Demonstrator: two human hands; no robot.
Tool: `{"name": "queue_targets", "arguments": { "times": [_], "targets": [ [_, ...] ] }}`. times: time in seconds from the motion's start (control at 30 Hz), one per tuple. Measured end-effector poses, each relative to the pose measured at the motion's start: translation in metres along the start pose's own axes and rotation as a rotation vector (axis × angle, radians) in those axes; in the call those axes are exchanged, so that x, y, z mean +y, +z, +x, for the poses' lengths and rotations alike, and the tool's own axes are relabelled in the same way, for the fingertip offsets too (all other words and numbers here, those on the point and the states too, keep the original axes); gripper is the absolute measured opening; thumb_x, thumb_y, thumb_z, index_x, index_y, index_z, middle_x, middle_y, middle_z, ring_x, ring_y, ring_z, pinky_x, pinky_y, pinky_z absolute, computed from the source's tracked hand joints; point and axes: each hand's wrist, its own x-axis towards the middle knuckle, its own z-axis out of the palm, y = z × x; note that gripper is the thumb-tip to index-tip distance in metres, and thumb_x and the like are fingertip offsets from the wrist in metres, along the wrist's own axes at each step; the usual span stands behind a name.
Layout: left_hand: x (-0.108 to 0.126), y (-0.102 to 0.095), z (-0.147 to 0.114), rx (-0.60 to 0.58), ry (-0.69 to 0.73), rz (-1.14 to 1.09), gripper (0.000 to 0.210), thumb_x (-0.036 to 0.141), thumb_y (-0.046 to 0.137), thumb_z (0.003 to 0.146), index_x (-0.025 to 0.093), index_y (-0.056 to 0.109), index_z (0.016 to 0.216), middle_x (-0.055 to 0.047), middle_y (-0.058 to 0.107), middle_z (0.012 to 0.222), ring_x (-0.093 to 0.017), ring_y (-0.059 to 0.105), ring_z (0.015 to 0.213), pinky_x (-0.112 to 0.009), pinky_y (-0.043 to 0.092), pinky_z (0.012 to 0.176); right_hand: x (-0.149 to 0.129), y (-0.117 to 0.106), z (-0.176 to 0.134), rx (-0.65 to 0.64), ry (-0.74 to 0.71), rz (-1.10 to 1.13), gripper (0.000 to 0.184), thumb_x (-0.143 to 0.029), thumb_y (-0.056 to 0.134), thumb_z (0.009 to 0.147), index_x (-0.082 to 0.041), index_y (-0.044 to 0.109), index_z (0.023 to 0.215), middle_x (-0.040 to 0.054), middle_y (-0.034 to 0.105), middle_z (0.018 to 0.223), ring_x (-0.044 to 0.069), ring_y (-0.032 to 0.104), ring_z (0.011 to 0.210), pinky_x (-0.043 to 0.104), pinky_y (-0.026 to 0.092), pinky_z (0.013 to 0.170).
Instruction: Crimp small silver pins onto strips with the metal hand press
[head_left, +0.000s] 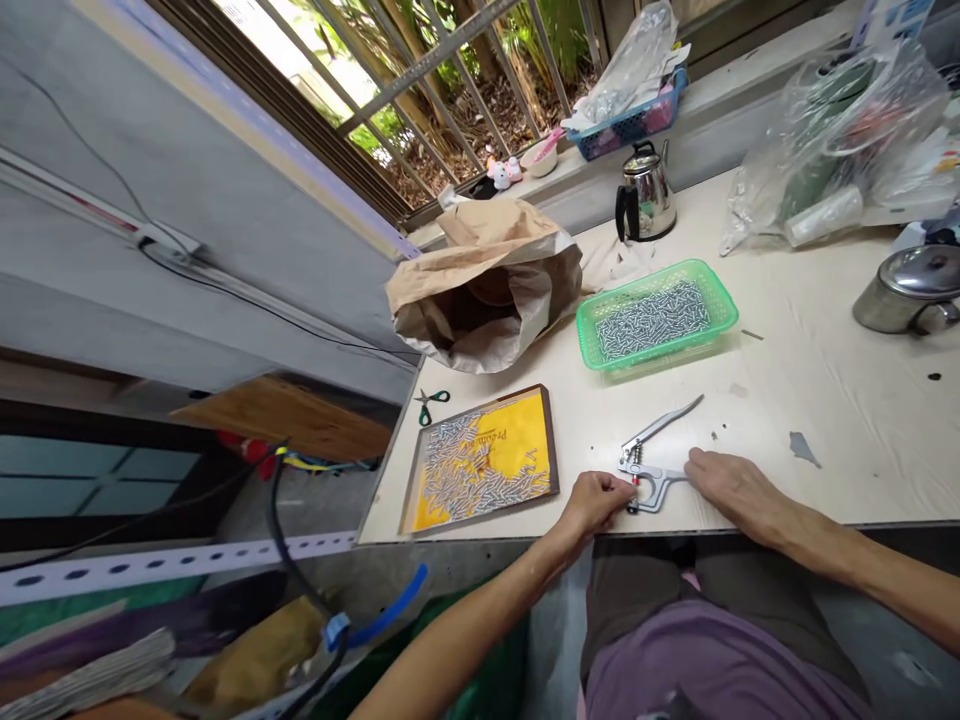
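Grey metal hand pliers [654,490] lie on the table near its front edge, with a spring between the spread handles and a small red part at the head. My left hand [596,502] is closed in a pinch at the head, beside the red part; whatever is between the fingertips is too small to make out. At the end of the lower handle, my right hand [731,492] has its fingers curled onto the grip. Left of my hands, a shallow tray [553,440] with a yellow bottom holds many small silvery metal pins [469,490].
Behind the pliers stands a green plastic basket [660,357] full of similar metal pieces. An open paper bag [480,250], green-handled scissors [433,405], a kettle [646,195], a metal pot [907,290] and plastic bags [832,150] are also on the table [817,370].
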Motion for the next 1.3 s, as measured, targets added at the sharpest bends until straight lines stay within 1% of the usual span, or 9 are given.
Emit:
{"name": "queue_targets", "arguments": {
  "times": [0.23,0.47,0.63,0.77,0.87,1.03,1.1,1.2,1.3],
  "targets": [
    [0.001,-0.007,0.008,-0.138,-0.083,0.070,0.038,0.045,0.078,0.059,0.010,0.064,0.065,0.007,0.045,0.041,-0.004,0.037,0.035,-0.017,0.024,0.038,-0.001,-0.002,0.001,-0.026,-0.014,0.023,0.019,-0.004,0.040,0.083,-0.019,0.052,0.084,0.0076,0.058,0.088,0.019,0.053,0.073,0.030,0.039,0.063],
    [0.004,-0.005,0.003,-0.166,-0.089,0.104,0.038,0.046,0.076,0.057,0.013,0.058,0.056,0.008,0.044,0.039,-0.004,0.037,0.034,-0.018,0.024,0.037,0.005,-0.003,0.000,-0.005,-0.003,0.079,0.013,-0.016,0.049,0.086,-0.019,0.057,0.095,0.0098,0.059,0.098,0.021,0.055,0.084,0.033,0.044,0.072],
    [0.005,-0.003,-0.001,-0.149,-0.092,0.108,0.035,0.043,0.075,0.060,0.013,0.057,0.055,0.008,0.044,0.039,-0.004,0.037,0.034,-0.018,0.024,0.038,0.030,-0.012,0.015,0.005,0.023,-0.012,0.081,-0.047,0.075,0.066,-0.017,0.042,0.134,0.0204,0.039,0.141,0.038,0.034,0.129,0.051,0.036,0.096],
    [0.005,-0.001,-0.001,-0.140,-0.088,0.104,0.033,0.040,0.073,0.061,0.014,0.055,0.053,0.007,0.045,0.040,-0.004,0.036,0.033,-0.019,0.024,0.037,0.040,-0.015,0.032,-0.103,0.017,-0.035,0.097,-0.052,0.079,0.053,-0.014,0.042,0.134,0.0207,0.044,0.138,0.041,0.033,0.129,0.055,0.030,0.101],
    [0.005,0.000,-0.001,-0.142,-0.074,0.109,0.033,0.039,0.072,0.063,0.014,0.053,0.052,0.007,0.044,0.040,-0.004,0.036,0.033,-0.019,0.024,0.037,0.037,-0.020,0.038,-0.128,0.017,-0.050,0.090,-0.048,0.080,0.051,-0.013,0.048,0.127,0.0185,0.053,0.124,0.038,0.045,0.117,0.054,0.032,0.097],
    [0.007,-0.002,-0.007,-0.124,-0.066,0.276,0.032,0.039,0.065,0.074,0.014,0.055,0.055,0.006,0.044,0.042,-0.006,0.040,0.037,-0.020,0.029,0.041,0.025,-0.032,0.036,-0.138,0.013,-0.084,0.052,-0.035,0.078,0.061,-0.014,0.059,0.104,0.0130,0.059,0.103,0.030,0.052,0.097,0.044,0.038,0.089],
    [0.006,0.000,-0.012,0.003,0.065,0.471,0.031,0.038,0.062,0.078,0.013,0.059,0.059,0.003,0.050,0.049,-0.009,0.047,0.046,-0.021,0.035,0.047,0.021,-0.034,0.033,-0.132,0.012,-0.082,0.040,-0.030,0.077,0.065,-0.014,0.060,0.098,0.0120,0.059,0.099,0.027,0.053,0.093,0.040,0.039,0.086],
    [0.009,0.009,-0.017,0.242,0.464,0.758,0.021,0.035,0.061,0.082,0.016,0.065,0.076,-0.003,0.062,0.075,-0.016,0.058,0.072,-0.026,0.046,0.065,0.016,-0.036,0.029,-0.132,0.024,-0.078,0.035,-0.025,0.076,0.068,-0.012,0.061,0.096,0.0121,0.059,0.098,0.026,0.052,0.092,0.036,0.040,0.084],
    [0.019,0.026,-0.009,0.252,0.803,0.934,0.030,0.035,0.067,0.079,0.019,0.060,0.104,-0.008,0.061,0.106,-0.023,0.055,0.098,-0.035,0.049,0.081,0.013,-0.036,0.025,-0.135,0.036,-0.075,0.037,-0.024,0.076,0.069,-0.010,0.060,0.100,0.0134,0.059,0.100,0.026,0.052,0.093,0.035,0.041,0.084]
  ]
}}
